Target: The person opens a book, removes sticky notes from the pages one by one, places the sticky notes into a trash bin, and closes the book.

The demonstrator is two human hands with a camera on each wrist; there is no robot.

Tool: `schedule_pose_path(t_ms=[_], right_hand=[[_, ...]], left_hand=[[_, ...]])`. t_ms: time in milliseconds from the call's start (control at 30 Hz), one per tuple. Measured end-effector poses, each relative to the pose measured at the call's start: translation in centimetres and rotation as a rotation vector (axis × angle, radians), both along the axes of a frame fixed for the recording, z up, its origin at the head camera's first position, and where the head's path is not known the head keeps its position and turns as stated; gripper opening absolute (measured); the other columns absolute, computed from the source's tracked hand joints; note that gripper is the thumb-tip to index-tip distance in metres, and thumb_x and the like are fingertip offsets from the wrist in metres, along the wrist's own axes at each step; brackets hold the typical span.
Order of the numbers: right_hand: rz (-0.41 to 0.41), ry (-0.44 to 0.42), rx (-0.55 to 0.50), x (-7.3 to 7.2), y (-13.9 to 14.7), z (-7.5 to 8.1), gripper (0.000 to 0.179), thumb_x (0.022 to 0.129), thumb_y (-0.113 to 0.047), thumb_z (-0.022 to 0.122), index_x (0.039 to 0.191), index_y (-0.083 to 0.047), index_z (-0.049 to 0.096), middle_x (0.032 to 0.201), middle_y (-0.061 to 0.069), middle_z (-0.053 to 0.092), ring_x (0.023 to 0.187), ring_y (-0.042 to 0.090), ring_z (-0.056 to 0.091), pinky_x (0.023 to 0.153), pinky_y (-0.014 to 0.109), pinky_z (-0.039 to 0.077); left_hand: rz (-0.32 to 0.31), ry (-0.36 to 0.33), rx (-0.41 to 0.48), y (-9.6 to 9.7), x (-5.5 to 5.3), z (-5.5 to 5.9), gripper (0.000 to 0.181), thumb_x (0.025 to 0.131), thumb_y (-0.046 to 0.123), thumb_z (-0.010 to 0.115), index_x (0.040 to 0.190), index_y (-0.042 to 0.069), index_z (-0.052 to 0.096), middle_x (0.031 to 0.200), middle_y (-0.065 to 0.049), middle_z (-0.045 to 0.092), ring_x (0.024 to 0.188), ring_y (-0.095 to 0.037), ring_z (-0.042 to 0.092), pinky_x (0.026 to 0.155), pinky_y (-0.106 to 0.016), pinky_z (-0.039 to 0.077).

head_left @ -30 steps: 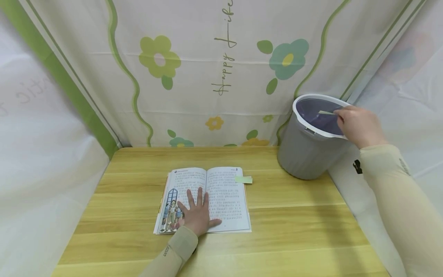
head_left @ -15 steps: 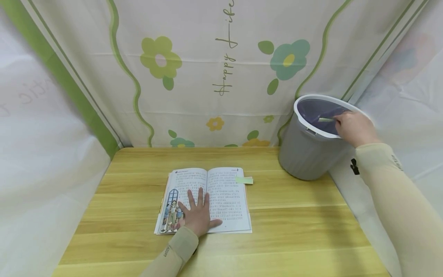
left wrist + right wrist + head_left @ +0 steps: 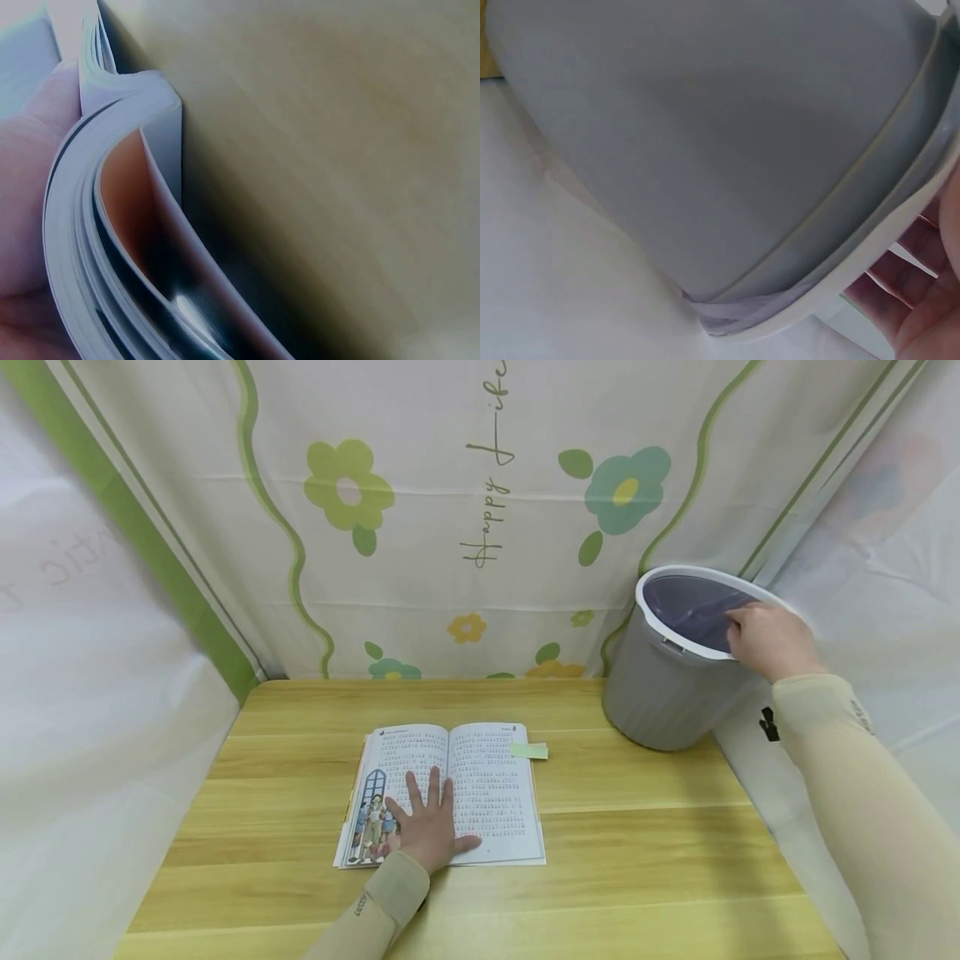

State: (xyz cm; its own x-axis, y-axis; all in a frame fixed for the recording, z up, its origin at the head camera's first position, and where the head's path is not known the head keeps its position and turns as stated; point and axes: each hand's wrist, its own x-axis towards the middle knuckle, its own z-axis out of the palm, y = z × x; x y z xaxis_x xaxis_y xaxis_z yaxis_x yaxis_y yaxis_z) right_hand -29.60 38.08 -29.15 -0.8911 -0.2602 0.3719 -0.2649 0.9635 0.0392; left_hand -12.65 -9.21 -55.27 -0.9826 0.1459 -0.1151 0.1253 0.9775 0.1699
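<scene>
Discarding, apparently: over the bin [image 3: 652, 689], right hand [image 3: 774, 641] poised, fingers curled, any hold unclear, release probably needed next; left of the bin, book [image 3: 491, 785] pinned by left hand [image 3: 427, 833], fingers spread.

Left hand [image 3: 430, 837] rests on the open book [image 3: 487, 793], fingers spread. A pale green slip [image 3: 529, 751] juts past the right page's edge. Right hand [image 3: 774, 642], fingers bent, is at the mouth of the grey bin [image 3: 652, 685], which stands at the table [image 3: 637, 835]'s far right corner.
</scene>
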Motion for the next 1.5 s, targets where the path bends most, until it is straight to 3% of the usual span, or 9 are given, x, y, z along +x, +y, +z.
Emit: schedule_pose_path(t_ms=[200, 433, 633, 833, 967, 1133, 1500], right_hand=[[0.022, 0.122, -0.030, 0.6, -0.7, 0.3, 0.032, 0.086, -0.004, 0.050, 0.110, 0.007, 0.069, 0.104, 0.030, 0.067, 0.086, 0.051, 0.062, 0.067, 0.064, 0.046], [0.053, 0.208, -0.093, 1.9, -2.5, 1.3, 0.032, 0.087, -0.004, 0.050, 0.111, 0.004, 0.070, 0.110, 0.025, 0.067, 0.098, 0.046, 0.062, 0.072, 0.062, 0.047], [0.090, 0.306, -0.127, 3.5, -4.4, 2.1, 0.031, 0.087, -0.005, 0.053, 0.111, 0.001, 0.072, 0.112, 0.019, 0.069, 0.099, 0.042, 0.064, 0.069, 0.059, 0.048], [0.179, 0.373, -0.173, 4.9, -6.5, 2.3, 0.031, 0.084, -0.002, 0.056, 0.110, 0.002, 0.072, 0.109, 0.018, 0.070, 0.099, 0.040, 0.063, 0.078, 0.055, 0.049], [0.242, 0.427, -0.181, 5.3, -7.6, 1.7, 0.030, 0.083, 0.000, 0.057, 0.109, 0.003, 0.072, 0.106, 0.018, 0.071, 0.096, 0.040, 0.064, 0.077, 0.053, 0.050], [0.264, 0.436, -0.193, 5.9, -8.8, 0.6, 0.028, 0.084, 0.001, 0.059, 0.108, 0.001, 0.073, 0.107, 0.016, 0.071, 0.093, 0.040, 0.065, 0.075, 0.054, 0.051], [0.364, 0.458, -0.209, 6.7, -11.1, -3.0, 0.030, 0.079, 0.009, 0.064, 0.107, 0.003, 0.073, 0.104, 0.017, 0.071, 0.093, 0.040, 0.066, 0.078, 0.052, 0.053]], left_hand=[[-0.005, 0.011, 0.004, -0.1, 0.0, 0.0, 0.113, 0.076, 0.077, 0.062, 0.157, 0.008, 0.026, 0.164, -0.019, 0.005, 0.142, -0.057, -0.004, 0.095, -0.085, 0.005], [-0.008, 0.010, -0.011, -0.2, 0.0, 0.0, 0.114, 0.076, 0.078, 0.061, 0.157, 0.008, 0.025, 0.164, -0.018, 0.004, 0.142, -0.057, -0.004, 0.095, -0.085, 0.006], [-0.008, 0.007, -0.009, -0.2, -0.1, -0.2, 0.114, 0.075, 0.079, 0.060, 0.158, 0.008, 0.024, 0.164, -0.018, 0.003, 0.142, -0.057, -0.005, 0.095, -0.085, 0.005], [-0.002, 0.003, -0.009, -0.2, -0.2, -0.2, 0.115, 0.075, 0.079, 0.060, 0.158, 0.008, 0.025, 0.165, -0.018, 0.003, 0.142, -0.056, -0.006, 0.096, -0.085, 0.005], [-0.004, 0.010, -0.002, -0.2, -0.2, -0.2, 0.114, 0.075, 0.079, 0.061, 0.157, 0.008, 0.025, 0.164, -0.018, 0.003, 0.142, -0.056, -0.005, 0.096, -0.085, 0.005], [-0.005, 0.012, 0.008, -0.2, -0.1, -0.2, 0.114, 0.075, 0.078, 0.062, 0.157, 0.008, 0.026, 0.164, -0.018, 0.003, 0.142, -0.056, -0.005, 0.096, -0.085, 0.005], [-0.002, 0.005, 0.031, -0.1, -0.1, 0.1, 0.113, 0.075, 0.075, 0.065, 0.157, 0.007, 0.026, 0.164, -0.018, 0.005, 0.142, -0.057, -0.005, 0.096, -0.085, 0.005]])
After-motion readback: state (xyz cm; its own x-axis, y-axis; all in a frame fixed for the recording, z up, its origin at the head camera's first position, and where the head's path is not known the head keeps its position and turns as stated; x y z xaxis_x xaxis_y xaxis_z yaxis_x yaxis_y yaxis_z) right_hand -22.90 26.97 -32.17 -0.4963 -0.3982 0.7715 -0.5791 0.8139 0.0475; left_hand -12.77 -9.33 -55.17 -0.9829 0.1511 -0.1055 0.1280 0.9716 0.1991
